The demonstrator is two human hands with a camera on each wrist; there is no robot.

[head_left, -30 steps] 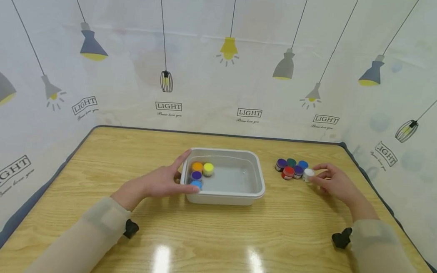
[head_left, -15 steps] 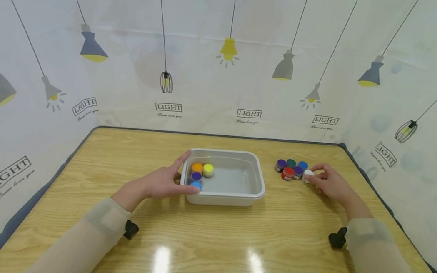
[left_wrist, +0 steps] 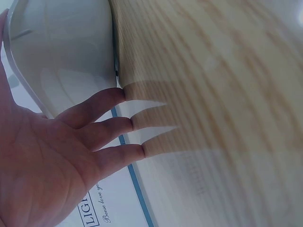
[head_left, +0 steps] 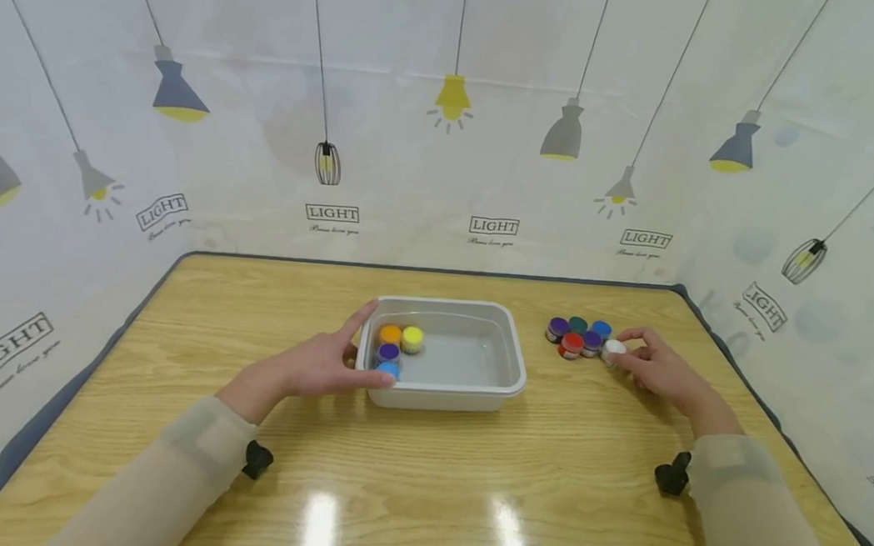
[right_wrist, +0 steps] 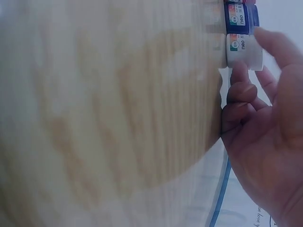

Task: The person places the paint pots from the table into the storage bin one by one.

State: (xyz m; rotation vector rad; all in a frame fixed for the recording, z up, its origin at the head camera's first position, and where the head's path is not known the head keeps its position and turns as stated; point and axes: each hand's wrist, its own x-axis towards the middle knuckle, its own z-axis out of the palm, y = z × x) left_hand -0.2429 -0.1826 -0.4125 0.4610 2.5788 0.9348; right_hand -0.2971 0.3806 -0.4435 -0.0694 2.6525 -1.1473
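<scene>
In the head view my left hand (head_left: 315, 362) spans the left end of a white plastic tub (head_left: 516, 382), its thumb over the front left rim and its index finger along the far left corner. The left wrist view shows its other fingers (left_wrist: 106, 127) extended, tips down at the wood surface beside the tub. Inside, orange (head_left: 390, 334), yellow (head_left: 413, 338), purple (head_left: 389, 353) and light blue (head_left: 388, 371) lidded paint jars fill the left end. My right hand (head_left: 664, 375) pinches a white paint jar (head_left: 612, 350) between thumb and fingers; it stands against a violet jar (right_wrist: 236, 18).
Touching the white jar's group are a dark purple jar (head_left: 557, 329), a green jar (head_left: 577, 324), a blue jar (head_left: 600, 329) and a red jar (head_left: 571, 345). A printed cloth (head_left: 408, 246) stands behind the wooden table (head_left: 424, 481).
My right hand has shifted slightly left, its thumb and fingers closing in on the white jar. The left hand stays at the tub. The head view has turned slightly right.
</scene>
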